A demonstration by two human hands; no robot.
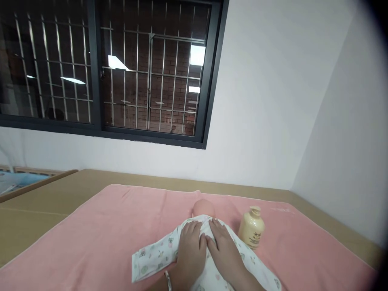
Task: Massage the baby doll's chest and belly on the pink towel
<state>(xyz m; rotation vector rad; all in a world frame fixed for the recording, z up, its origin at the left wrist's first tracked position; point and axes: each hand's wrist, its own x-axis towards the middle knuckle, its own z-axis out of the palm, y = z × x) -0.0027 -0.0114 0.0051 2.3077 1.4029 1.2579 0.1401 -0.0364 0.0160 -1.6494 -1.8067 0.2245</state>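
Note:
A baby doll [203, 207] with a bald head lies on the pink towel [127, 226], dressed in a white printed shirt [156, 256] whose sleeves spread to both sides. My left hand [191, 247] rests flat on the upper body of the shirt, fingers stretched toward the doll's head. Beside it, my right hand [224, 247] lies flat on the same shirt. The thumbs meet or nearly meet in the middle. A silver bracelet [167, 280] circles my left wrist. The doll's lower body is out of view.
To the right of the doll, a pale yellow pump bottle [252, 227] stands on the towel. The towel covers a tan table or mat [91, 178] against a white wall [257, 101]. A dark-framed window [98, 72] with metal bars is above. Something blue [21, 180] shows at far left.

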